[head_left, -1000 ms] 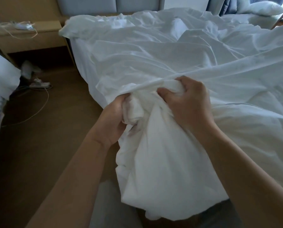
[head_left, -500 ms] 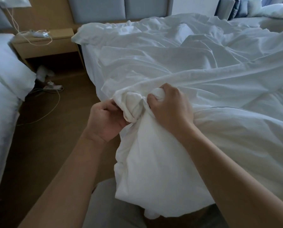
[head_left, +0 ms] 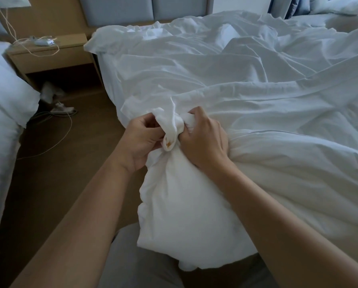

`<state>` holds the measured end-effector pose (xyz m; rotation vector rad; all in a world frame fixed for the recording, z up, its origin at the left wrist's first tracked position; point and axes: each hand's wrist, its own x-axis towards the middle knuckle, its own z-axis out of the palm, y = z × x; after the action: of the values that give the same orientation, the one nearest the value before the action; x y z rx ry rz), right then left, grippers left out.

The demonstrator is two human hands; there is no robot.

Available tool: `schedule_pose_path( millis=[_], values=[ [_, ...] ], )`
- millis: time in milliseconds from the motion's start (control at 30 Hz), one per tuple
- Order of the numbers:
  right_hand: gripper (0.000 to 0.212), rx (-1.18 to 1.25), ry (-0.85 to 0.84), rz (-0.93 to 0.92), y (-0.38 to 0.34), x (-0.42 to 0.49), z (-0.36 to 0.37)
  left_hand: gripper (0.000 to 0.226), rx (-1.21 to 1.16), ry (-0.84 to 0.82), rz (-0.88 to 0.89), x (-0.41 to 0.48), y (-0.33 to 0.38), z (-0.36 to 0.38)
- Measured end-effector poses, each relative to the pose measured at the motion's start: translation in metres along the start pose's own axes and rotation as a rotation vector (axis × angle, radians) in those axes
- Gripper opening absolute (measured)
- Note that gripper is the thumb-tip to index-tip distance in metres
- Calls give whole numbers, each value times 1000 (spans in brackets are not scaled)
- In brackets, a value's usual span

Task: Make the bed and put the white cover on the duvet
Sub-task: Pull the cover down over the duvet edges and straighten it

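A rumpled white cover (head_left: 225,80) lies spread over the bed. A thick white duvet (head_left: 194,204) hangs off the bed's near left edge toward me. Its bunched corner (head_left: 170,132) sticks up between my hands, with a small orange mark on it. My left hand (head_left: 140,140) pinches the thin cover cloth at that corner from the left. My right hand (head_left: 203,140) grips the bunched duvet and cover from the right, fingers curled into the cloth. Whether the corner sits inside the cover cannot be told.
A wooden nightstand (head_left: 55,57) with a white charger and cables stands left of the bed's head. Cables and a slipper (head_left: 61,108) lie on the brown floor. A second white bed (head_left: 1,125) runs along the left edge. Grey headboard panels (head_left: 144,7) are behind.
My left hand moved from gripping under the bunch to pinching the cloth at its top. The corner now stands more upright between my hands, and the view has shifted.
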<state>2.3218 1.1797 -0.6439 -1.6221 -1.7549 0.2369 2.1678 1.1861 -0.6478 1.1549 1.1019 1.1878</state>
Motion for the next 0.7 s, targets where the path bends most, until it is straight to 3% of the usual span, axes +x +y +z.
schedule_pose_path(
  millis=[67, 200, 267, 400, 500, 600, 700],
  values=[
    [33, 52, -1, -16, 4, -2, 1, 33, 111, -40, -7, 0, 6, 0],
    [78, 129, 38, -70, 8, -5, 4, 40, 230, -211, -47, 0, 19, -7],
    [88, 197, 12, -90, 11, -4, 4, 44, 236, -264, -71, 0, 24, -8],
    [89, 334, -133, -76, 19, 1, -3, 44, 242, -259, -63, -1, 26, -2],
    [74, 483, -244, 1, 27, 4, -14, 45, 232, -218, -54, -3, 27, 2],
    [55, 528, -247, 24, 36, 4, -18, 39, 329, -198, -30, -5, 28, 8],
    [54, 542, -239, 9, 38, 1, -21, 33, 398, -154, -8, -6, 30, 19]
  ],
)
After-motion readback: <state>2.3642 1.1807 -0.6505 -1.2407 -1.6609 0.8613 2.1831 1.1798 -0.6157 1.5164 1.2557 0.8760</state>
